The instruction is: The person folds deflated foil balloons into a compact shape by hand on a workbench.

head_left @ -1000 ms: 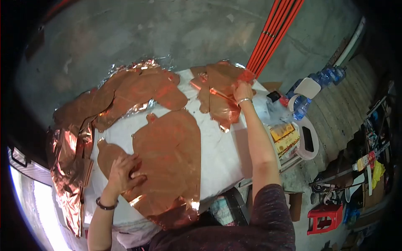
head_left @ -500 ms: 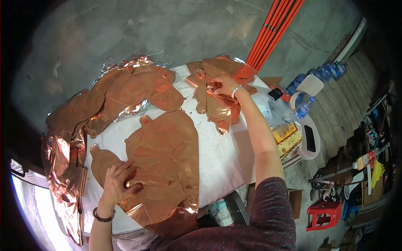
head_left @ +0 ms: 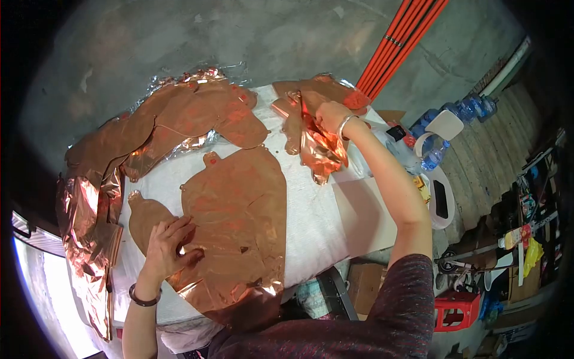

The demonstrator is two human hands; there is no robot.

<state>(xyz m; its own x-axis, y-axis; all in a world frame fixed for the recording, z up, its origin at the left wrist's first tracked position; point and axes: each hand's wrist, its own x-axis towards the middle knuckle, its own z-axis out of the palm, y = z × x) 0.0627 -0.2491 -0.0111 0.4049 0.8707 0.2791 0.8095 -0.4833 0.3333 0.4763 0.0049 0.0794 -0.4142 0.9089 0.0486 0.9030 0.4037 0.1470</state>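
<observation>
Go easy with the left hand (head_left: 163,248), fingers apart on the big foil (head_left: 242,203); can't tell if the right hand (head_left: 332,115) grips.

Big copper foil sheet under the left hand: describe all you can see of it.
The big copper foil sheet looks thin and metallic, mostly matte brown with faint reddish patches, creased, and shinier toward its lower end. Its outline is rounded, with a small tab at the upper left. It lies spread on the white table covering, its lower end near the wearer's shirt. The left hand rests on its left side, hiding part of that edge.
</observation>
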